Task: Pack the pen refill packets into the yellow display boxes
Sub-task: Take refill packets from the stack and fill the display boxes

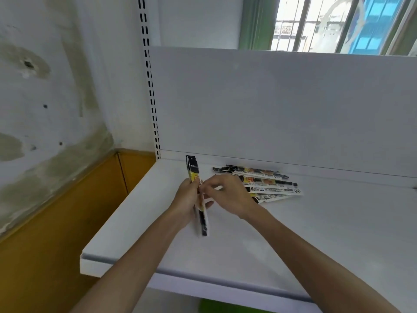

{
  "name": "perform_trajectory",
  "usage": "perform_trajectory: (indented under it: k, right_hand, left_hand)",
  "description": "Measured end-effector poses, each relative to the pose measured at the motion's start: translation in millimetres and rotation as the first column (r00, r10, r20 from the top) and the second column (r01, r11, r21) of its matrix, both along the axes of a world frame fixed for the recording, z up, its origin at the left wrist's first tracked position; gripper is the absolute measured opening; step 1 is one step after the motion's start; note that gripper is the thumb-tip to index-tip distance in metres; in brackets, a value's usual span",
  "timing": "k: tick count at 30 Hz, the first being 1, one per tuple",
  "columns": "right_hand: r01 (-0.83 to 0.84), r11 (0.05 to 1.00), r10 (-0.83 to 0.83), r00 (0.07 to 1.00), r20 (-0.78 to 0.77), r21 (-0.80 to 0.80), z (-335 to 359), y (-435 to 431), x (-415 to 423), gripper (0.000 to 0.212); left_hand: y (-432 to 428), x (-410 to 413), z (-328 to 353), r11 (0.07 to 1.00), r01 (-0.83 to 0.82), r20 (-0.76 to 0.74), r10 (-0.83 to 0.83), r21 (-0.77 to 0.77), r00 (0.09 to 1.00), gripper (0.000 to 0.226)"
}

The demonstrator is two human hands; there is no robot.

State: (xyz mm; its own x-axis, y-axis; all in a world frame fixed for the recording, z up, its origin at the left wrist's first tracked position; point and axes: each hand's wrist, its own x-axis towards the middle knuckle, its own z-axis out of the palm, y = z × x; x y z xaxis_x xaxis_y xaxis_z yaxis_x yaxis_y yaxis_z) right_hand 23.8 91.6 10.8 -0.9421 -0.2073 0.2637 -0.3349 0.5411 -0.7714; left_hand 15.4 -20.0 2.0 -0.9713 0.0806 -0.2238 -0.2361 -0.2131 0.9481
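Pen refill packets (202, 219), long, flat, black and yellow, stand nearly upright as a thin bundle in the left hand (186, 196), its fingers curled round their middle. The right hand (228, 195) pinches the bundle's edge. Just beyond it, loose packets (268, 185) lie fanned on the white metal shelf (327, 227).

The left hand (186, 198) grips a packet bundle (202, 220), right hand (228, 195) pinches it; loose packets (267, 184) lie beside.

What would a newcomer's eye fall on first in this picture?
First, the two hands at the centre: the left hand holds a bundle of refill packets on edge above the shelf, and the right hand pinches it. Next, a loose pile of packets lies on the shelf just right of the hands, near the back panel.
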Motion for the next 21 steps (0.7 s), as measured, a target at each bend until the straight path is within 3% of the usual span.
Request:
perform_trajectory:
  k: [2, 4, 7, 10, 15, 17, 21]
  right_hand:
    - [0.140, 0.988, -0.143, 0.989, -0.034, -0.070, 1, 11, -1, 0.015]
    - [0.233, 0.960, -0.230, 0.972, 0.038, -0.152, 0, 24, -3, 0.014]
    - [0.192, 0.924, -0.109, 0.961, 0.255, -0.330, 1, 42, 6, 0.016]
    - [0.214, 0.834, -0.071, 0.956, 0.286, -0.508, 10, 69, 22, 0.015]
    - [0.433, 0.642, -0.282, 0.901, 0.331, -0.633, 24, 145, 48, 0.015]
    - [0.478, 0.631, -0.328, 0.878, 0.348, -0.611, 25, 177, 67, 0.015]
    - [0.554, 0.748, -0.457, 0.829, 0.322, -0.365, 15, 233, 119, 0.023]
  left_hand:
    - [-1, 2, 2, 1.000, 0.016, 0.001, -0.016, -0.013, 1.000, 0.026]
    - [5, 6, 4, 0.988, 0.102, -0.041, -0.108, -0.117, 0.993, 0.028]
    - [30, 16, 10, 0.947, 0.253, -0.102, -0.277, -0.198, 0.956, 0.030]
    - [64, 21, 13, 0.914, 0.341, -0.112, -0.371, -0.221, 0.922, 0.035]
    - [122, 43, 11, 0.770, 0.523, -0.066, -0.582, -0.364, 0.810, 0.033]
    - [154, 56, 10, 0.750, 0.520, -0.114, -0.607, -0.410, 0.786, 0.038]
    - [239, 90, 8, 0.726, 0.532, -0.232, -0.662, -0.435, 0.713, 0.034]
